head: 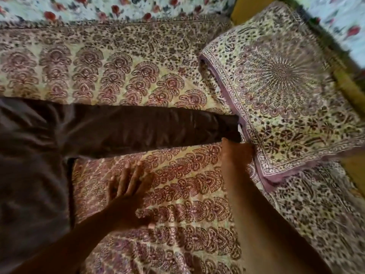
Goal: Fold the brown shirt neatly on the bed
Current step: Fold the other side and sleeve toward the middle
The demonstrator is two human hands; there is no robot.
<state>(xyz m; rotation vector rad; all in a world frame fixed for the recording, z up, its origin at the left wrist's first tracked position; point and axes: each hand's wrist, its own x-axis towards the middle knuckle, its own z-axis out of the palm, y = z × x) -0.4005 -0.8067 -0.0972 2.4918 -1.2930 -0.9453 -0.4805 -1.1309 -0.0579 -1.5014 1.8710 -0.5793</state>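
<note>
The brown shirt lies spread on the patterned bed sheet, its body at the left and one long sleeve stretched out to the right. My right hand rests at the sleeve's cuff end, next to the pillow; its fingers are curled under and mostly hidden, so a grip on the cuff is unclear. My left hand hovers over the sheet just below the sleeve, fingers spread, holding nothing.
A pillow in matching print lies at the right, touching the cuff end. A floral cloth runs along the far edge of the bed. A yellow bed frame shows at the right.
</note>
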